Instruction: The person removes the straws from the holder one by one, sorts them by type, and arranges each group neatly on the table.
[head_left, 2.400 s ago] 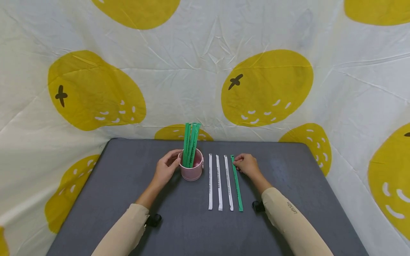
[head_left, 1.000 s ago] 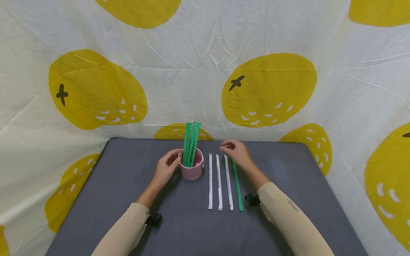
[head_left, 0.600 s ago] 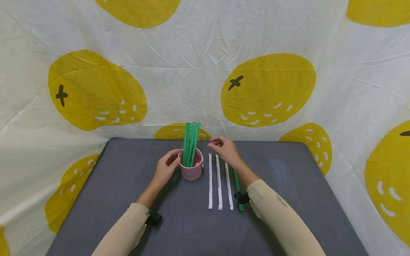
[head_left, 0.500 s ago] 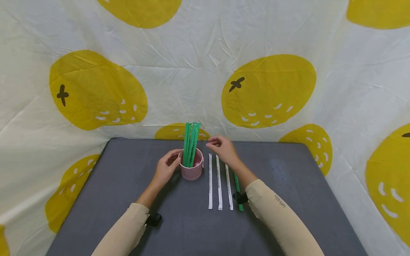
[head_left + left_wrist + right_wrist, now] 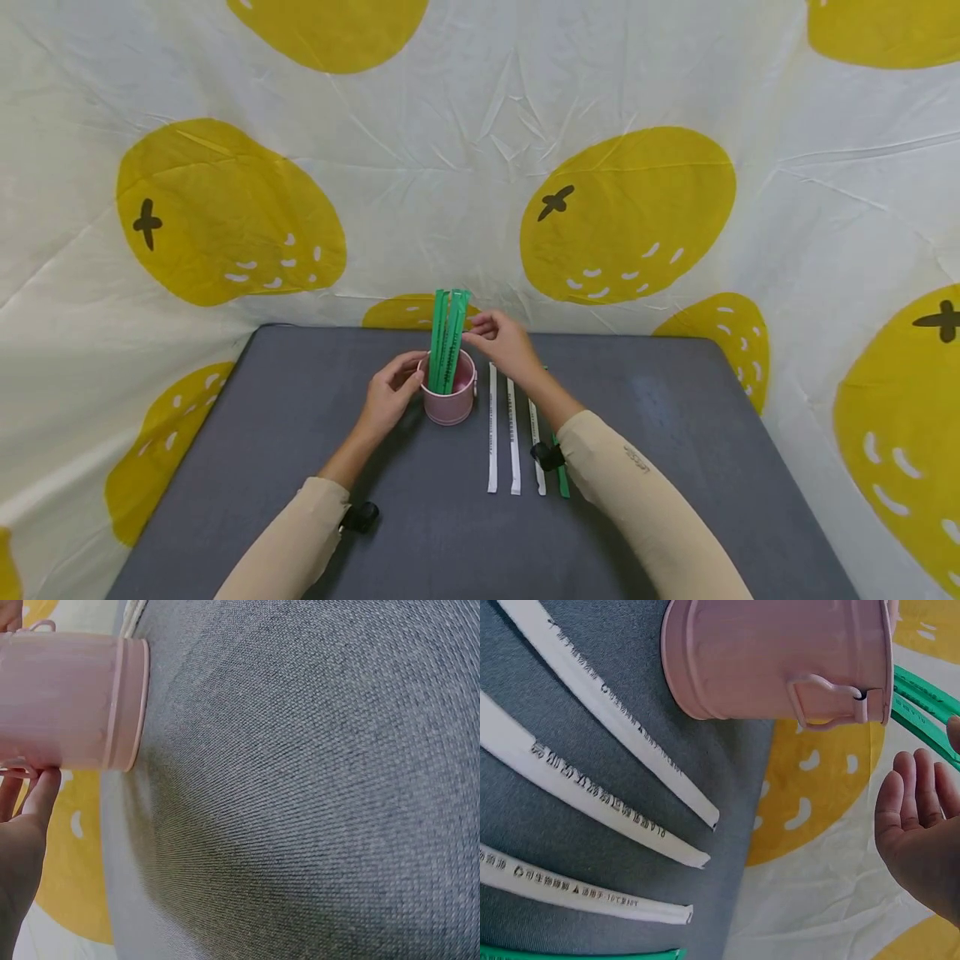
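A pink bucket stands upright on the dark table, with several green wrapped sticks leaning inside it. My left hand holds the bucket's left side, thumb and fingers at the rim; in the left wrist view part of that hand touches the bucket by its handle. My right hand is beside the tops of the green sticks, fingers loosely bent and nothing held. The right wrist view shows that hand apart from the bucket, near the green sticks.
Three white wrapped sticks and one green stick lie side by side on the table, right of the bucket. My right forearm passes over part of them. A white cloth with yellow fruit shapes hangs behind the table.
My right hand has left the top of the lying green stick and moved left and back to the sticks in the bucket. My left hand and the bucket have stayed put.
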`<act>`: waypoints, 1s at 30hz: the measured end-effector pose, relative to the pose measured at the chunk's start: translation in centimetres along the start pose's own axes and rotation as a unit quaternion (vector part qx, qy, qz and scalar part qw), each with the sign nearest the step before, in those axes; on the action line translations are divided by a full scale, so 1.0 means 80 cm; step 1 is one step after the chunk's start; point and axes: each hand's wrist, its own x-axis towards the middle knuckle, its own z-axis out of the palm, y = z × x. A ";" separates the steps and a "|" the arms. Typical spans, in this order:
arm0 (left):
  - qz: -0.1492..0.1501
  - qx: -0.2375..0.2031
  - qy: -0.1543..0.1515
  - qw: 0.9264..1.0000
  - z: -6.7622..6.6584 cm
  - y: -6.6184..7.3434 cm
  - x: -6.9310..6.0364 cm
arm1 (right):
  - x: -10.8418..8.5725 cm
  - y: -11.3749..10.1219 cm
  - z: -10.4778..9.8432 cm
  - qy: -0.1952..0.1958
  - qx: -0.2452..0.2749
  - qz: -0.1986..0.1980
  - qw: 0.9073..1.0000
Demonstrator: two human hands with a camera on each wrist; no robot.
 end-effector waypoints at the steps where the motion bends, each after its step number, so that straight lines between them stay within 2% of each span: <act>1: 0.002 0.001 0.001 1.000 0.000 -0.001 0.000 | 0.002 0.000 0.002 -0.001 -0.001 0.003 1.000; 10: 0.006 0.001 0.001 1.000 0.001 -0.004 0.000 | 0.013 0.003 0.020 0.018 0.013 0.017 1.000; 30: 0.001 -0.002 0.001 1.000 0.001 -0.006 -0.002 | 0.019 0.001 0.034 0.040 -0.013 0.004 0.999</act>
